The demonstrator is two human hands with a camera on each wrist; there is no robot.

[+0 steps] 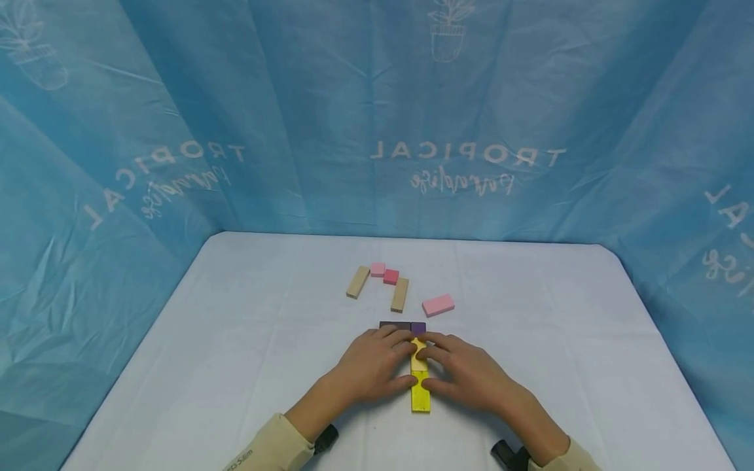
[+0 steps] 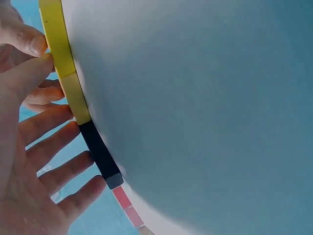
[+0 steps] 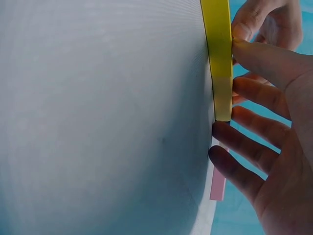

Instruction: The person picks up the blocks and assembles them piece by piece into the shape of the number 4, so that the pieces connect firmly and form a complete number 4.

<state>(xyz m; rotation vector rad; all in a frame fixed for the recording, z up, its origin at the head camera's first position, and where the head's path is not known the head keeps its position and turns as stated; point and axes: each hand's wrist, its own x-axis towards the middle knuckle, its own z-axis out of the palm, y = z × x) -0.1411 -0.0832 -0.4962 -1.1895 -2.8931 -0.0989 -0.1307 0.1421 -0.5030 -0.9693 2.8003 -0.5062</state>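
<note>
A bright yellow block (image 1: 421,399) and a pale yellow block (image 1: 419,364) lie end to end on the white table. At the pale one's far end are a small purple block (image 1: 418,328) and a black block (image 1: 393,325) that extends left. My left hand (image 1: 377,366) is on the row's left side, its fingers spread and fairly straight, with fingertips at the yellow blocks. My right hand (image 1: 468,371) mirrors it from the right, fingers extended. Both thumbs are at the bright yellow block; in the left wrist view its side (image 2: 57,39) shows beside them.
Beyond the row lie two wooden blocks (image 1: 399,295), a small light pink block (image 1: 377,269), a small red block (image 1: 391,277) and a longer pink block (image 1: 438,305). Blue printed cloth (image 1: 330,118) hangs behind the table (image 1: 235,314) and along its sides.
</note>
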